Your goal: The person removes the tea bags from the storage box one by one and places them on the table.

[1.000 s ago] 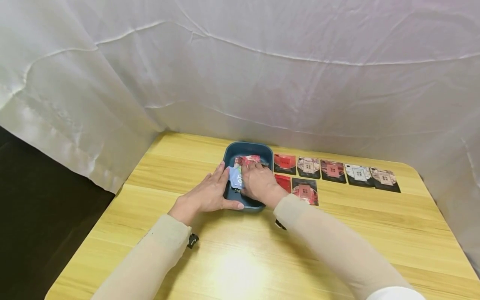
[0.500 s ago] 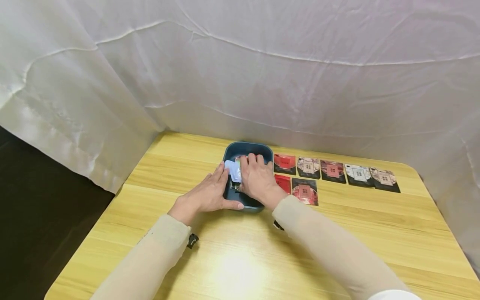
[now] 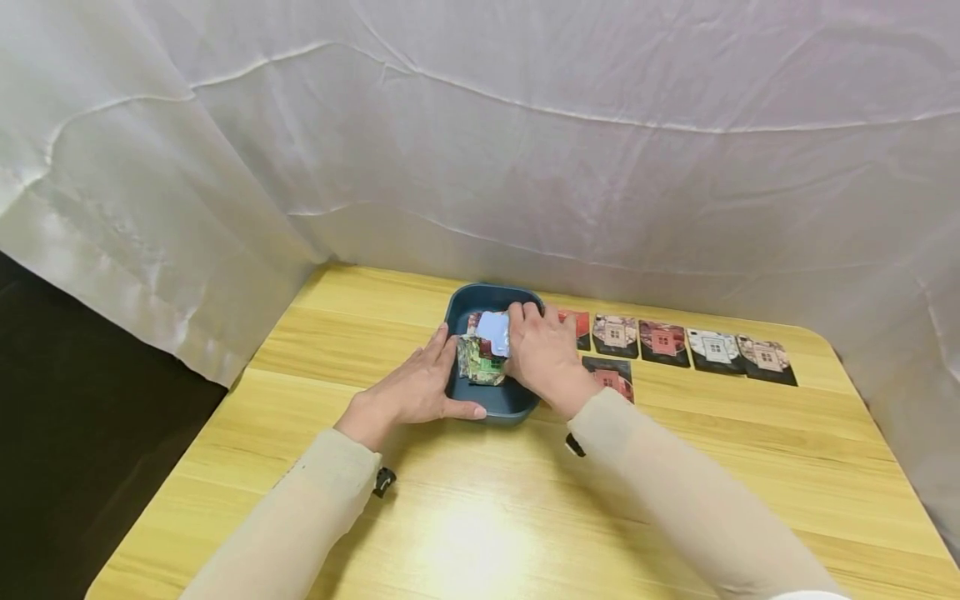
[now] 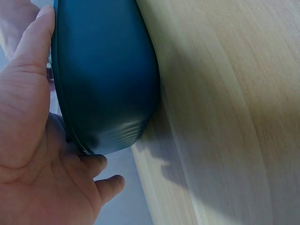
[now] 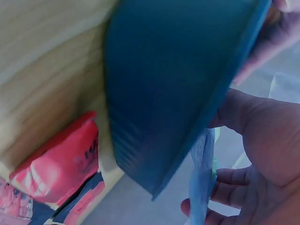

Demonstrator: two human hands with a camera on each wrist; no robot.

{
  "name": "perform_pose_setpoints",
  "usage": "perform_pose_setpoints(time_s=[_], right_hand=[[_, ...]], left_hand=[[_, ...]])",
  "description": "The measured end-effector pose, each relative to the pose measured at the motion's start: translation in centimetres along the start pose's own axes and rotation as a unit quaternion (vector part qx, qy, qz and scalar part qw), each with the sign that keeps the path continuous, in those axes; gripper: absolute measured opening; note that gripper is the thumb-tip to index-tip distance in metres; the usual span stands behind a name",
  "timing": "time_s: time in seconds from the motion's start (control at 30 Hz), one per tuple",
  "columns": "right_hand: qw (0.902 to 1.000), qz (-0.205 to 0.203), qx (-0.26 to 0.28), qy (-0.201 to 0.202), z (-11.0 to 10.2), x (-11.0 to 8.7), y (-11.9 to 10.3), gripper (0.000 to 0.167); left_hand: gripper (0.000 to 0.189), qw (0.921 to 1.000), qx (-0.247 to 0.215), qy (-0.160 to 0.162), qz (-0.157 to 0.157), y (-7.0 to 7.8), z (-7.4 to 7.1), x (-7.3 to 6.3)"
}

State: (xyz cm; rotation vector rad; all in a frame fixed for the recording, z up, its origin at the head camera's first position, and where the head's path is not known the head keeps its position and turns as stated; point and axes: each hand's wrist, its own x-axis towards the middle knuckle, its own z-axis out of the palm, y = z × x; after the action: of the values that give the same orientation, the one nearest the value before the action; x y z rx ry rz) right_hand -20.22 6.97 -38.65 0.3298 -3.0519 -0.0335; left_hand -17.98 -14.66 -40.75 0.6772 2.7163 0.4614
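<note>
A dark blue rectangular bin (image 3: 491, 293) stands at the back of the table. My left hand (image 3: 416, 379) rests on it, fingers along its left rim and thumb at its near rim; the left wrist view shows the palm (image 4: 33, 150) beside the bin's wall. Over the bin's right side, my right hand (image 3: 547, 354) pinches a light blue sachet (image 3: 492, 331), also visible as a pale blue sheet (image 5: 201, 176) by the fingers in the right wrist view. Below it in the bin lie several sachets, among them a green patterned one (image 3: 482, 367).
Right of the bin, several flat sachets form a back row, including a white and black one (image 3: 716, 346) and a red and black one (image 3: 664, 342). Nearer lies another dark red sachet (image 3: 611, 377). A red sachet (image 5: 65, 164) sits close beside the bin. Pale curtain (image 3: 570, 183) hangs behind.
My right hand has moved right toward the bin's right rim, bringing the light blue sachet along and uncovering the green sachet. The left hand has stayed put.
</note>
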Motion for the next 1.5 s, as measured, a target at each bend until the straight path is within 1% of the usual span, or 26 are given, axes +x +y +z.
perform_pose_setpoints(time_s=[0.17, 0.33, 0.5, 0.63, 0.73, 0.8, 0.93, 1.0, 1.13, 1.2, 1.27, 1.5], right_hand=[[0.9983, 0.026, 0.047, 0.022, -0.8, -0.8, 1.7, 0.07], [0.9925, 0.05, 0.1, 0.049, -1.5, -2.0, 3.9, 0.069], [0.9848, 0.083, 0.14, 0.06, -1.9, -3.5, 6.8, 0.077], [0.9793, 0.105, 0.163, 0.058, -1.7, -4.9, 9.7, 0.068], [0.9735, 0.129, 0.186, 0.03, -1.3, -5.8, 12.1, 0.064], [0.968, 0.15, 0.201, -0.001, -1.0, -6.5, 13.8, 0.068], [0.9607, 0.182, 0.2, -0.064, -0.2, -7.7, 16.6, 0.084], [0.9584, 0.192, 0.187, -0.098, 0.2, -8.2, 17.4, 0.098], [0.949, 0.205, 0.164, -0.175, 1.3, -8.9, 18.3, 0.121], [0.9435, 0.212, 0.154, -0.203, 1.8, -9.2, 18.4, 0.125], [0.94, 0.218, 0.146, -0.218, 2.2, -9.3, 18.5, 0.126], [0.937, 0.237, 0.122, -0.225, 3.3, -9.5, 18.6, 0.125]], left_hand=[[0.133, 1.0, -0.007, 0.001, 0.0, 0.1, 0.0, 0.1], [0.133, 0.9999, -0.017, 0.0, -0.005, 0.2, 0.0, 0.0], [0.134, 0.9998, -0.02, 0.0, -0.01, 0.2, 0.0, -0.1], [0.134, 0.9996, -0.022, 0.001, -0.014, 0.1, 0.0, -0.1], [0.134, 0.9996, -0.024, 0.001, -0.014, 0.1, 0.0, -0.1], [0.135, 0.9997, -0.023, 0.0, -0.011, 0.1, 0.0, -0.2], [0.134, 0.9996, -0.027, -0.001, -0.01, 0.1, -0.1, -0.3], [0.133, 0.9995, -0.028, -0.001, -0.012, 0.1, -0.1, -0.4], [0.132, 0.9995, -0.03, 0.0, -0.013, 0.1, -0.2, -0.5], [0.132, 0.9995, -0.03, -0.001, -0.012, 0.2, -0.2, -0.5], [0.132, 0.9994, -0.032, -0.003, -0.012, 0.2, -0.2, -0.4], [0.131, 0.9993, -0.035, -0.006, -0.008, 0.5, -0.2, -0.2]])
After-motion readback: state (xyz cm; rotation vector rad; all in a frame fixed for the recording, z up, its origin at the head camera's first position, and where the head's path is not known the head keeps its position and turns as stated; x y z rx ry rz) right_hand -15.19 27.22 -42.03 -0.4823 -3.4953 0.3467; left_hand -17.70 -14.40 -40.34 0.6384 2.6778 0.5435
